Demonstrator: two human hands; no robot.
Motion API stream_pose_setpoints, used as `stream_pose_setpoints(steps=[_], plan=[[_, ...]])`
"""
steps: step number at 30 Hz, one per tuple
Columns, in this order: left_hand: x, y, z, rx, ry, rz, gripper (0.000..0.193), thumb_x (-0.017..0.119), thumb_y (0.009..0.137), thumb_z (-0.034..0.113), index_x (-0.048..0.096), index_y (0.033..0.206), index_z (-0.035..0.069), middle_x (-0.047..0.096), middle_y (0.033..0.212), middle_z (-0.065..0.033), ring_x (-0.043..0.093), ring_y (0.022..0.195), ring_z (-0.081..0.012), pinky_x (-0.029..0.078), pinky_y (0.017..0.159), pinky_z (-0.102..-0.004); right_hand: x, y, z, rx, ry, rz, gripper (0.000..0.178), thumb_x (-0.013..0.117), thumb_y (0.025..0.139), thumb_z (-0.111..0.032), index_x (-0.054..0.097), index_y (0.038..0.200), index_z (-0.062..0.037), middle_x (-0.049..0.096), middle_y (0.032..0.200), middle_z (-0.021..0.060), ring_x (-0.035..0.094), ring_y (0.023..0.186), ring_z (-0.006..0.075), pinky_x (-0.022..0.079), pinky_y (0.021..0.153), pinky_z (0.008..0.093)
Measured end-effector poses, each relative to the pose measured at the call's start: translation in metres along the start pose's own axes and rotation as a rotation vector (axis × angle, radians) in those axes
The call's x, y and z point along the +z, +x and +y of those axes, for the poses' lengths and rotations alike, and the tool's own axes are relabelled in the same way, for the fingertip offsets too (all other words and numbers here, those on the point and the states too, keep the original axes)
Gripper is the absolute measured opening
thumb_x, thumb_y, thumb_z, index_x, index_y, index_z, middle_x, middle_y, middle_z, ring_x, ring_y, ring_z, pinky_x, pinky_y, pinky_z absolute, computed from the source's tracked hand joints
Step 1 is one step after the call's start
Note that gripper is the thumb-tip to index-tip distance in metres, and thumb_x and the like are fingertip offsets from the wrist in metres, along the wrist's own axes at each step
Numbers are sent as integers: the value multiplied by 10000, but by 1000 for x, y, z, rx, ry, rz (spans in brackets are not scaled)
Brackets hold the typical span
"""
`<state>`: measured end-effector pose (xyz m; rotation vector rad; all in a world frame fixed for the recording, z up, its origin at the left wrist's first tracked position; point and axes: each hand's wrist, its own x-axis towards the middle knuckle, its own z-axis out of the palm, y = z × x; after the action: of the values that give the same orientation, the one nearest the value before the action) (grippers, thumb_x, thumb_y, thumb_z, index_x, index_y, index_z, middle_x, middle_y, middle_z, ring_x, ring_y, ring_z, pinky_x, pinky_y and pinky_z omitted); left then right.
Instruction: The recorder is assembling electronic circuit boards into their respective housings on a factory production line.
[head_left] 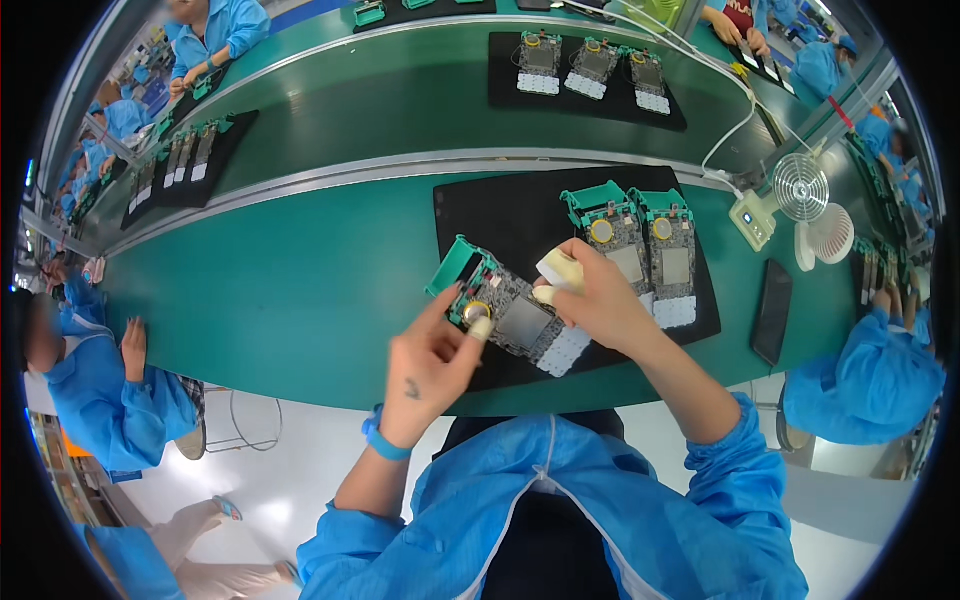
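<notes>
My left hand (425, 370) grips a circuit board (525, 325) at its upper left end, with the thumb beside a round coin cell (475, 313). A green plastic frame (458, 266) is attached at that end, and a white keypad strip (563, 352) covers the other. My right hand (600, 300) is closed at the board's upper right edge, pale finger cots on its fingertips; whatever is pinched there is hidden. Two similar boards, one nearer (625, 255) and one farther right (676, 262), lie side by side on the black mat (490, 210), each with a green frame.
Right of the mat are a dark phone (771, 312), a small white fan (802, 188) and a pale box with a cable (752, 220). Beyond a metal rail, more boards (592, 68) rest on another mat. Co-workers in blue sit left (110, 370) and right (850, 385).
</notes>
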<state>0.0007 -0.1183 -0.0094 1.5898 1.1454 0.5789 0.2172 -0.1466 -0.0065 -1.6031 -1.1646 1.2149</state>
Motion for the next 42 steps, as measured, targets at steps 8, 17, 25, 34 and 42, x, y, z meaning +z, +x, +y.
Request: stream_pose_setpoints(steps=[8,17,25,34,42], plan=[[-15,26,7,699,385,55,384,629,674,18,599,1057,7,504,1237,-136,449,1147,-325,381,965,-412,-5,2,-35,-286,-328,-128,266,563,766,-12,519,1024,-55,624,878,57,614,723,154,481,660,284],[-7,41,6,698,253,67,339,625,641,39,619,977,-5,604,1017,-136,513,995,-324,444,863,-389,12,8,-16,-878,-747,96,295,672,669,-34,540,925,-97,582,797,30,549,593,220,421,547,318],[-3,42,11,652,245,74,275,631,654,39,639,924,-13,628,952,-135,529,938,-311,455,817,-374,17,5,-25,-949,-887,111,341,695,644,-52,544,949,-81,589,828,12,541,599,190,402,552,296],[-1,44,11,611,195,95,214,647,675,32,658,886,-6,650,910,-128,560,915,-298,472,790,-367,23,4,-18,-975,-992,143,329,693,649,-57,543,942,-71,578,852,15,535,605,165,382,542,275],[3,43,9,551,165,139,174,656,678,35,675,850,13,662,878,-98,561,919,-272,470,799,-356,26,-3,-12,-878,-845,144,287,654,707,-43,524,963,-65,574,860,35,564,640,193,420,552,289]])
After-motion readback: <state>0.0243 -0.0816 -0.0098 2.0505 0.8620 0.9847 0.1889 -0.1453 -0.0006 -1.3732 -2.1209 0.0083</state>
